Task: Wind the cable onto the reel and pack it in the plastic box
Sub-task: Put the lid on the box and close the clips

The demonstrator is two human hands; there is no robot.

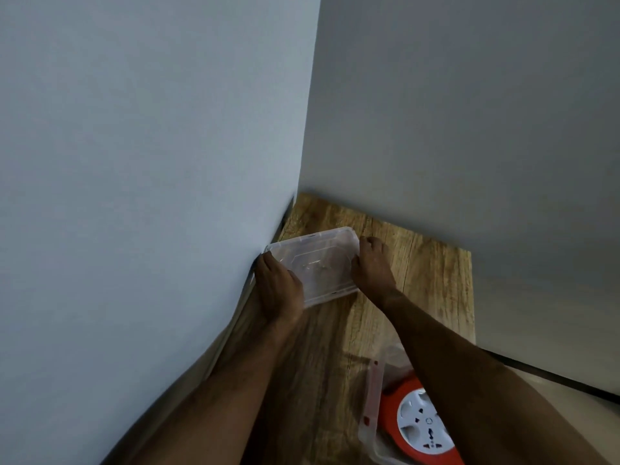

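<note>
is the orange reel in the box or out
In: the orange cable reel with white socket face sits inside the clear plastic box, whose lid is off.

Both hands, left hand (275,290) and right hand (372,266), grip the clear lid (315,263) above the table (432,280)

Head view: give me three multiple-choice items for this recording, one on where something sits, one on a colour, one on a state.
1. Where is the cable reel?
A. Inside the plastic box near the bottom edge
B. On the far corner of the table
C. In the left hand

2. What colour is the reel's body?
A. Blue
B. Orange-red with a white socket face
C. Black

3. What is happening to the clear lid?
A. It lies untouched
B. One hand lifts it
C. Both hands grip it

Answers: 1 A, the reel sits within the box's clear walls. 2 B, an orange-red rim surrounds the white face. 3 C, the left hand and right hand hold its opposite ends above the wooden table.
</note>
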